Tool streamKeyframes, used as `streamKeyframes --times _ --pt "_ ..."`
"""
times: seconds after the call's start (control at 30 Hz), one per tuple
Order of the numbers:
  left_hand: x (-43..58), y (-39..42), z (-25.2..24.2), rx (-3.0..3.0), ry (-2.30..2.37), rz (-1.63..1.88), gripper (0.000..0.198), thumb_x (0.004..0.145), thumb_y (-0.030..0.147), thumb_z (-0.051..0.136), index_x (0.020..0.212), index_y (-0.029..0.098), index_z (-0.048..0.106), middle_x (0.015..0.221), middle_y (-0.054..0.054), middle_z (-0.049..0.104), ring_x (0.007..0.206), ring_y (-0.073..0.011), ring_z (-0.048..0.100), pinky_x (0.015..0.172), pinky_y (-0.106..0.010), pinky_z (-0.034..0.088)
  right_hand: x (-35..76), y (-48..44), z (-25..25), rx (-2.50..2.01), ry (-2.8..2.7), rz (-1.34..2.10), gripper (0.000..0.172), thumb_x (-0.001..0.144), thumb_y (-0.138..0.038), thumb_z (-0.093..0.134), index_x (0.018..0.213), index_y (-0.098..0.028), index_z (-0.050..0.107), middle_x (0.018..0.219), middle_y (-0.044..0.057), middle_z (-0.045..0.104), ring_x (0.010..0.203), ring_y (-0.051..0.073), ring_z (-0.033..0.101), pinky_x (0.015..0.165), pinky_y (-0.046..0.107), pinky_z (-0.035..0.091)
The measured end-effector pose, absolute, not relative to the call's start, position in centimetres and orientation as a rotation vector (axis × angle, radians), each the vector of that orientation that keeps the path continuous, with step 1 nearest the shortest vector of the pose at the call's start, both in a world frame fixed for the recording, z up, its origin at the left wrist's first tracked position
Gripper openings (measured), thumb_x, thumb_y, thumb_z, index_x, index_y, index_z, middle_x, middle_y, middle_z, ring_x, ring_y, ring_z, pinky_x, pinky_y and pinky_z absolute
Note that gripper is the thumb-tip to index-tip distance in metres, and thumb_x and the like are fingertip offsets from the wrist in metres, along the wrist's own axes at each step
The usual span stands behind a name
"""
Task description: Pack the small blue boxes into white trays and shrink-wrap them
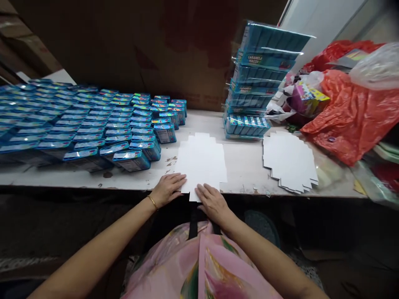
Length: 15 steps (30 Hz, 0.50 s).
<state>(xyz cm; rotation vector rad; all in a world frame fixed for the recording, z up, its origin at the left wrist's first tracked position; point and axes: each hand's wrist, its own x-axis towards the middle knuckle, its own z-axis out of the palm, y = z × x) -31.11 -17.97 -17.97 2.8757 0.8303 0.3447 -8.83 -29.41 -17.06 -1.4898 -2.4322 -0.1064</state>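
Note:
A flat white cardboard blank (202, 160) with stepped edges lies in front of me, its near flap reaching past the table's front edge. My left hand (168, 189), with a gold bangle at the wrist, rests palm down at the blank's near left corner, fingers stretched out. On the near flap lie the extended fingers of my right hand (213, 202); its thumb sits lower, by the table edge. To the right is a stack of similar white blanks (288, 160).
Many rows of small blue boxes (84, 128) cover the table's left side. A tall stack of clear-wrapped blue packs (255, 83) stands behind on the right. Red plastic bags (355, 112) and clutter fill the far right. A large brown cardboard surface (140, 50) rises at the back.

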Motion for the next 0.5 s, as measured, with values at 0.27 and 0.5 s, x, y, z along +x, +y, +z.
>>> streamKeyframes --times 0.27,0.5 --pt "-31.0 -17.2 -17.1 2.789 0.816 0.372 0.026 0.083 0.032 0.046 0.105 0.03 0.06 0.117 -0.003 0.057 0.111 -0.0197 0.045 0.093 -0.04 0.031 -5.7 -28.8 -18.1 -1.325 -2.339 0.158 0.038 0.087 -0.013 0.036 0.122 -0.023 0.048 0.125 0.001 0.051 0.118 0.014 0.042 0.096 0.031 0.038" --pt "-27.1 -18.4 -14.1 2.795 1.035 0.397 0.023 0.084 0.018 0.04 0.093 0.024 0.061 0.105 -0.004 0.062 0.11 -0.0193 0.045 0.086 -0.038 0.035 -6.7 -29.1 -18.6 -1.338 -2.324 0.102 0.037 0.086 -0.013 0.04 0.12 -0.024 0.051 0.124 0.003 0.052 0.116 0.018 0.043 0.092 0.035 0.04"
